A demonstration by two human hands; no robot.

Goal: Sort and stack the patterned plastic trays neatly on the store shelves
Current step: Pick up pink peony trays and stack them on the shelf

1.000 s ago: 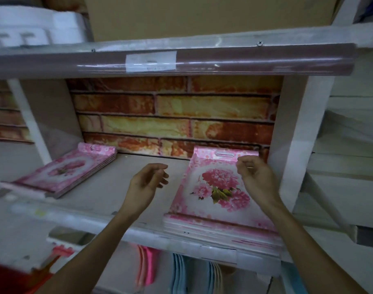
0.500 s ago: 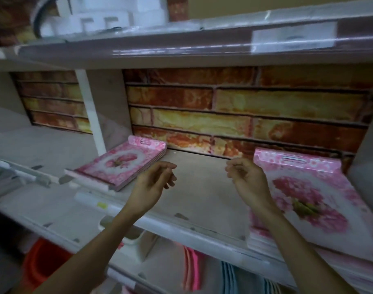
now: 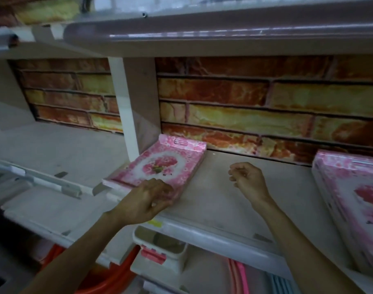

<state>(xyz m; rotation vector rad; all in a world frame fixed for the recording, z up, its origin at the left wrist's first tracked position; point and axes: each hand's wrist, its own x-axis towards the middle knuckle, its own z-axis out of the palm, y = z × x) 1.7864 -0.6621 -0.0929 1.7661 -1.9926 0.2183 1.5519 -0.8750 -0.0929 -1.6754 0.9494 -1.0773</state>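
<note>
Pink floral tray stack lying flat at centre-left of the frame, skewed on the shelf, far end with the slot handle near the brick-pattern back wall, left side close beside the white upright, near corner close to the shelf's front lip. Left hand laid over that near right corner, fingers curled down around the edge of the stack, grip closed on the trays. Right hand held above bare shelf at centre, touching nothing, fingers loosely curled, grip empty and relaxed. Wide bare stretch of shelf between this stack and the second tray stack at the right edge of the frame, partly cut off. More bare shelf left of the upright. Overhead, upper shelf edge across the top of the frame. Lower down, white container under the front lip, orange item at lower left, pink and blue edges at bottom centre-right, too blurred to identify.
</note>
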